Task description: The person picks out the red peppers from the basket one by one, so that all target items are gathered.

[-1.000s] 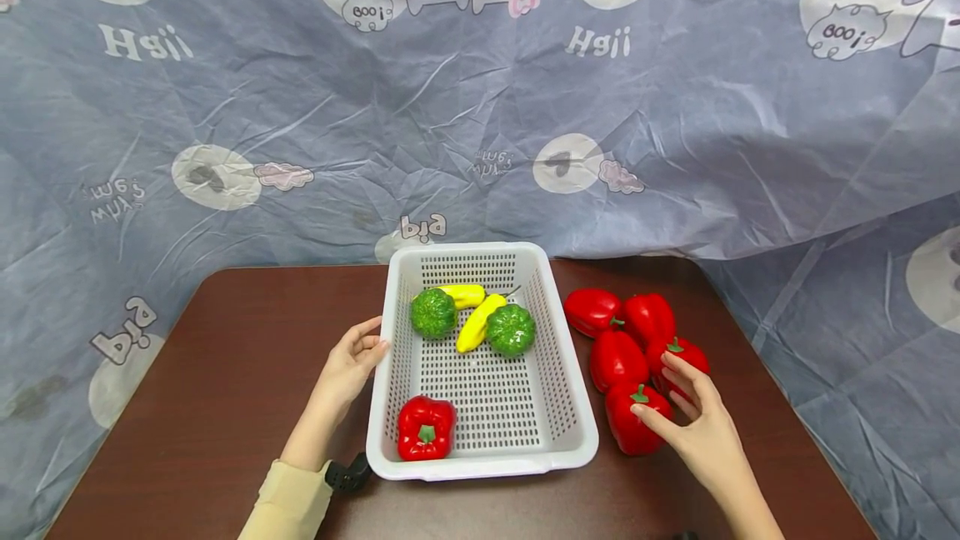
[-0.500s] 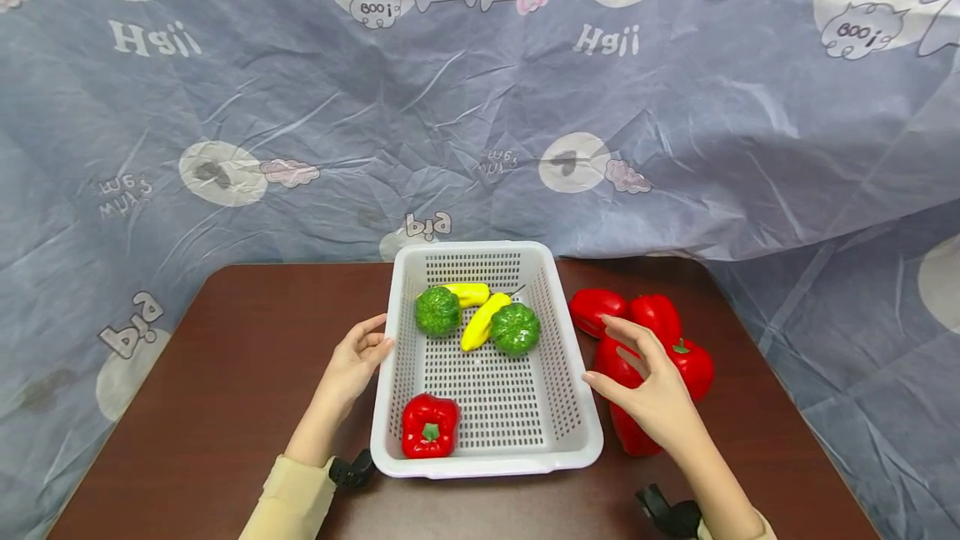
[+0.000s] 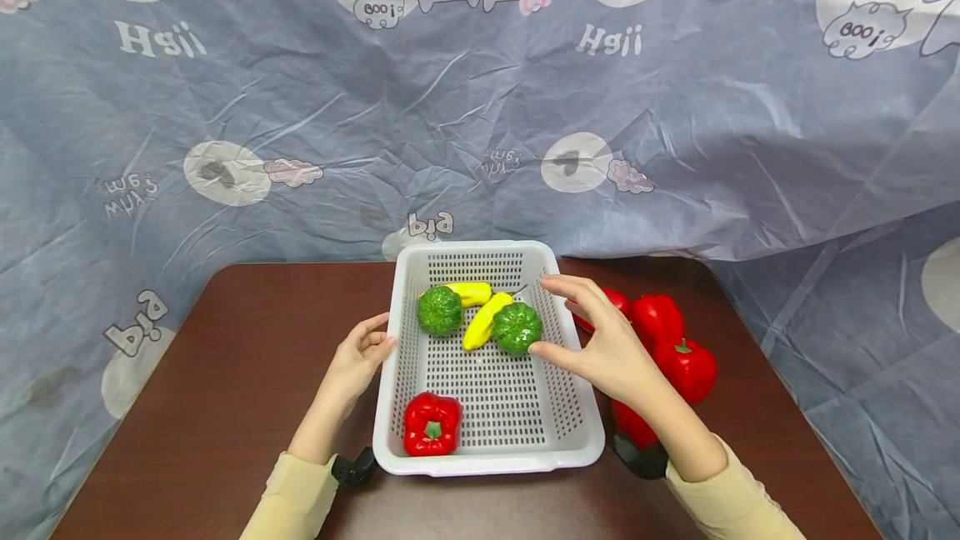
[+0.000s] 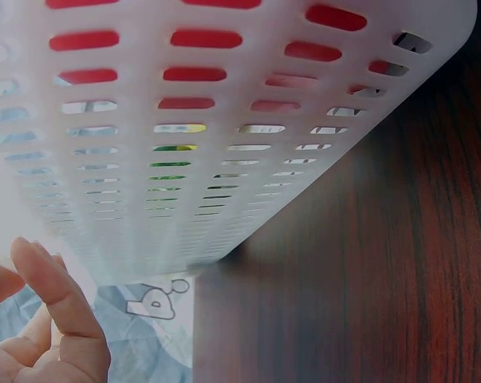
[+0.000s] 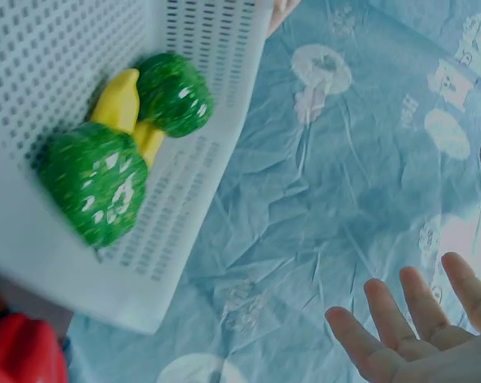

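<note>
A white plastic basket (image 3: 480, 467) stands on the table. My left hand (image 3: 356, 365) is at its left rim, thumb at the edge and bent fingers against the outer wall. In the left wrist view those fingers (image 4: 61, 299) touch the perforated side. My right hand (image 3: 607, 348) is over the basket's right side, thumb and fingers spread with nothing between them. It is nearest a ribbed green pumpkin (image 3: 517, 328). Beside that lie two yellow peppers (image 3: 483, 323) and another green pumpkin (image 3: 440, 311). A red bell pepper (image 3: 432, 425) sits in the near left corner.
Several red bell peppers (image 3: 687, 369) lie on the dark wooden table (image 3: 300, 315) right of the basket, partly hidden by my right arm. A grey-blue printed cloth (image 3: 450, 123) hangs behind the table.
My right hand has moved left from above the red bell peppers to over the basket, staying spread and empty. The left hand and the things in the basket keep their places.
</note>
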`<state>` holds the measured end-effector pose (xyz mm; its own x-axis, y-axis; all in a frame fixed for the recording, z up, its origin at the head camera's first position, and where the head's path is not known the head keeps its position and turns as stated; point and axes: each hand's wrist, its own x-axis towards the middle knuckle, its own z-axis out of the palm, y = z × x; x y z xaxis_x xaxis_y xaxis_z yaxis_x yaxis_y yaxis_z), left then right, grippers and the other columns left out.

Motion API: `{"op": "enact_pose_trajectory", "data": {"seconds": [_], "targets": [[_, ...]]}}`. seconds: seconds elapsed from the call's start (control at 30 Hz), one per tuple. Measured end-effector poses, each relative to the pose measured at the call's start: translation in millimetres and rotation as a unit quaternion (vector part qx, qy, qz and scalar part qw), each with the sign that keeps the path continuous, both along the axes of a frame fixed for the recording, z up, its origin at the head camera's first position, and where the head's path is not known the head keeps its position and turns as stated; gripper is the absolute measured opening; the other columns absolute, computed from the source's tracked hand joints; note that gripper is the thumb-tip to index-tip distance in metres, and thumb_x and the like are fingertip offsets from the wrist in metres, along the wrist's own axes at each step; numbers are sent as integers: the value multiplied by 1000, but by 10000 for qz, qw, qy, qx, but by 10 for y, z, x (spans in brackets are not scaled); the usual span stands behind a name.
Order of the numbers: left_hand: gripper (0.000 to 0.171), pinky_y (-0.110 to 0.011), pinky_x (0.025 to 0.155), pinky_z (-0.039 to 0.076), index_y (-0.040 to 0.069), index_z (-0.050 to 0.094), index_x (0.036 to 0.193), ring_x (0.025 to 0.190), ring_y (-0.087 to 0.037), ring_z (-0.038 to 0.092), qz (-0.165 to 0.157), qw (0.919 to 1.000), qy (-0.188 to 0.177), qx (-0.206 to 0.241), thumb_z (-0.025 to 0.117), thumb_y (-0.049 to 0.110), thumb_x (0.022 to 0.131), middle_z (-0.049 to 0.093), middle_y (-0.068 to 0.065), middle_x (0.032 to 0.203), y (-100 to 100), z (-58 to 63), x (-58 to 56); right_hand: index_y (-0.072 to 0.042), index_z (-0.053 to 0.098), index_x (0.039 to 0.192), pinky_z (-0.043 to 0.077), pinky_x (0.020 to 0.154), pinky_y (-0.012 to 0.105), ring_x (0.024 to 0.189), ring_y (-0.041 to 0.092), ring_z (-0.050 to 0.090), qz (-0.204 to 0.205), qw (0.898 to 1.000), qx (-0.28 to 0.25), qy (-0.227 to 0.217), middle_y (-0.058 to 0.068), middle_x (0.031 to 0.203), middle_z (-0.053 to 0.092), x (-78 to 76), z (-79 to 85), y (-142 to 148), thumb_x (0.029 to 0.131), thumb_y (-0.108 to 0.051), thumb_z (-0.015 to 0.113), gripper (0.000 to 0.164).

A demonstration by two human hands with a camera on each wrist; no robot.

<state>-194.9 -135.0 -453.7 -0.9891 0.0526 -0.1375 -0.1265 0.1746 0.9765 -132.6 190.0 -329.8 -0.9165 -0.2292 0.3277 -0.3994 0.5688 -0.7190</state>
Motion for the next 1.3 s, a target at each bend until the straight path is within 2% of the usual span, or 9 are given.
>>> {"op": "enact_pose_trajectory", "data": {"seconds": [0.1,0.23,0.5,0.73,0.9,1.13,1.3], "targets": [[53,-21,75,49,9,44,145,83,-4,60,-10,10000,37,-13,63,10,96,61,-8,105,-5,-2,-4,-12,52,139,42,108,50,131,22,48,314,9994,-39,-103,3,141,51,-87,31,-118,75,-15,87,73],[53,-21,74,49,8,44,145,83,-4,60,-10,10000,46,-6,63,11,96,62,-8,104,0,-11,-11,-13,56,136,42,107,50,130,22,49,788,9963,23,-356,4,141,52,-209,-9,-270,74,-16,87,69],[52,-22,73,49,10,45,145,83,-4,61,12,10000,29,40,63,10,96,61,-8,104,27,-3,-5,-17,56,135,44,105,50,123,23,54,1494,9839,730,-651,2,136,56,-369,-181,-511,76,-22,85,66],[50,-22,72,50,8,45,144,80,-3,61,28,9999,47,112,62,9,97,63,-9,104,51,14,-6,-13,52,139,44,105,46,125,23,53,2214,9611,1144,-1188,3,139,55,-456,-322,-660,78,-23,83,70],[50,-22,73,52,8,45,144,79,-2,62,21,9998,39,176,61,9,97,64,-11,105,66,20,-15,-14,52,140,45,104,46,124,25,53,2463,9472,1340,-1554,4,139,55,-490,-410,-726,78,-24,83,70],[50,-22,72,51,7,46,144,79,-3,61,93,9999,37,124,61,8,97,63,-12,105,52,15,-16,-11,51,139,41,108,46,128,30,51,2880,9231,1654,-1937,4,140,54,-534,-495,-828,77,-14,78,67],[50,-22,71,51,7,46,144,78,-3,61,119,9999,48,91,62,8,97,63,-13,105,40,16,-11,-17,52,138,42,107,42,129,27,50,3005,9063,1954,-2237,1,142,52,-535,-534,-910,76,-11,78,68]]}}
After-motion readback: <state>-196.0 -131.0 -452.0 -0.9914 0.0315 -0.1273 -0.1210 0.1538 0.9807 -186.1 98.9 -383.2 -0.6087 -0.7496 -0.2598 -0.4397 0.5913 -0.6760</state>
